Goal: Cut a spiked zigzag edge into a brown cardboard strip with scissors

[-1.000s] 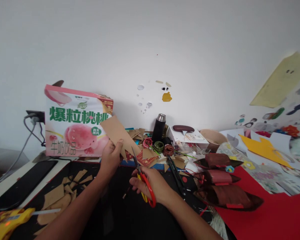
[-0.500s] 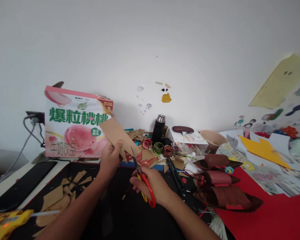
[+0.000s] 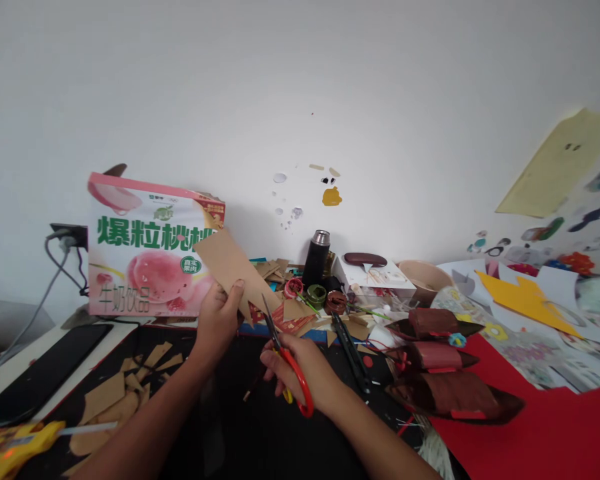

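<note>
My left hand [image 3: 220, 313] pinches a strip of brown cardboard [image 3: 230, 263] between thumb and fingers, holding it up slantwise in front of the pink drink carton [image 3: 145, 247]. Wrapped in my right hand [image 3: 303, 370] is a pair of scissors [image 3: 300, 380] with red and yellow handles. Their blades point up and away, close to the cardboard's lower right end. Whether the blades touch the cardboard I cannot tell. Red patterned paper [image 3: 293, 325] lies behind the blades. Loose cardboard scraps [image 3: 110, 393] are heaped left of my left forearm.
A yellow glue gun [image 3: 25, 447] and a black phone [image 3: 45, 373] lie at the left. Behind my hands stand a black flask [image 3: 317, 260] and small paint jars [image 3: 316, 297]. A black utility knife [image 3: 350, 353] and several brown model boats [image 3: 455, 393] are on the right.
The cardboard strip has shifted slightly left in my left hand's grip. The scissors have turned a little, and their blades look closer together. Both hands keep their holds.
</note>
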The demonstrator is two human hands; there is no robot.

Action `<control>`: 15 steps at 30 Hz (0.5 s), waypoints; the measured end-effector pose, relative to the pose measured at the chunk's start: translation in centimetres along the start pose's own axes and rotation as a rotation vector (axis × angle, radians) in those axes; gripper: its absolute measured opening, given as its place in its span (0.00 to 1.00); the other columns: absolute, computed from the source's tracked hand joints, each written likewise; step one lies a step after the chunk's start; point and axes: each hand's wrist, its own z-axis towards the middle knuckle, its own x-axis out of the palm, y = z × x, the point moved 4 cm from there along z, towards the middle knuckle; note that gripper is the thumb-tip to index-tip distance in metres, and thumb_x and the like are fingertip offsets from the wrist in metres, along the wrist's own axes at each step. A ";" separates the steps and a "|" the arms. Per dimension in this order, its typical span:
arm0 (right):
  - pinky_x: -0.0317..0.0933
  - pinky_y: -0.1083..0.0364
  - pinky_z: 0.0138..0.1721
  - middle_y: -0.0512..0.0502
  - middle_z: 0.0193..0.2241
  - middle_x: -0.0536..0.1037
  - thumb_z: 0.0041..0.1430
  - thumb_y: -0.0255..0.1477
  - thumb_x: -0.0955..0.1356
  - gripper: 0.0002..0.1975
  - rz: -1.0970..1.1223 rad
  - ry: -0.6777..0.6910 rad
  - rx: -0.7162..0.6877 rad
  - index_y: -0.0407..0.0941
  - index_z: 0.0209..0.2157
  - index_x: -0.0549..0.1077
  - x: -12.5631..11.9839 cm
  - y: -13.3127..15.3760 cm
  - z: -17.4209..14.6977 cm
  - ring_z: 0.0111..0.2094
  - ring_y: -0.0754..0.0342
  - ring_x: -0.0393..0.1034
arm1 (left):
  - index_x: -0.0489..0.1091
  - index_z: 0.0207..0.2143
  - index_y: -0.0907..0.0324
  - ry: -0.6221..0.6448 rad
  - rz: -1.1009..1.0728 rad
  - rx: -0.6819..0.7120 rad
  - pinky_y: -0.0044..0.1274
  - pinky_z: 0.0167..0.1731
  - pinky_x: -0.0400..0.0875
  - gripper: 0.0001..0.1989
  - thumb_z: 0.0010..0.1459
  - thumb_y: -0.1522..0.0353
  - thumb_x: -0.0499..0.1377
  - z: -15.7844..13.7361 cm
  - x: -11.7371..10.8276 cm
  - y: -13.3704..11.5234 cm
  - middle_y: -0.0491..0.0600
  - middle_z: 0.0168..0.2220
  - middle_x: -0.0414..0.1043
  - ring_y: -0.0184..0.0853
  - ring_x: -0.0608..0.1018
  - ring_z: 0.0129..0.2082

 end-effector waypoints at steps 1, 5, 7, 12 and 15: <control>0.62 0.61 0.20 0.49 0.28 0.78 0.68 0.51 0.68 0.24 -0.007 -0.003 0.007 0.43 0.44 0.74 0.0 0.0 0.0 0.19 0.58 0.71 | 0.71 0.38 0.57 0.009 0.007 0.006 0.25 0.23 0.73 0.19 0.59 0.51 0.64 0.0 0.0 0.0 0.47 0.28 0.78 0.37 0.79 0.24; 0.60 0.63 0.17 0.51 0.24 0.76 0.68 0.48 0.68 0.21 -0.024 -0.019 0.023 0.42 0.41 0.74 0.1 0.4 0.0 0.16 0.60 0.68 | 0.70 0.40 0.57 0.024 -0.079 -0.089 0.25 0.21 0.72 0.22 0.56 0.50 0.66 0.0 0.4 0.4 0.47 0.28 0.78 0.37 0.78 0.22; 0.60 0.63 0.17 0.52 0.24 0.75 0.68 0.48 0.68 0.21 -0.032 -0.027 0.028 0.42 0.41 0.73 0.0 0.6 -0.1 0.16 0.60 0.67 | 0.69 0.40 0.57 0.036 -0.099 -0.134 0.26 0.21 0.71 0.23 0.54 0.49 0.66 -0.2 0.8 0.6 0.46 0.27 0.77 0.38 0.77 0.21; 0.61 0.62 0.17 0.53 0.22 0.75 0.69 0.51 0.66 0.23 -0.014 -0.031 0.012 0.43 0.41 0.72 -0.2 0.5 0.0 0.16 0.59 0.68 | 0.71 0.40 0.58 0.041 0.053 -0.041 0.28 0.27 0.74 0.24 0.55 0.47 0.65 -0.7 1.1 0.4 0.49 0.30 0.78 0.40 0.79 0.27; 0.60 0.62 0.16 0.54 0.21 0.73 0.69 0.52 0.66 0.23 -0.008 -0.043 0.022 0.44 0.41 0.71 -0.3 0.1 0.1 0.15 0.58 0.68 | 0.71 0.40 0.58 0.036 0.042 -0.036 0.29 0.29 0.75 0.25 0.56 0.46 0.64 -0.9 1.1 0.6 0.49 0.31 0.79 0.40 0.79 0.27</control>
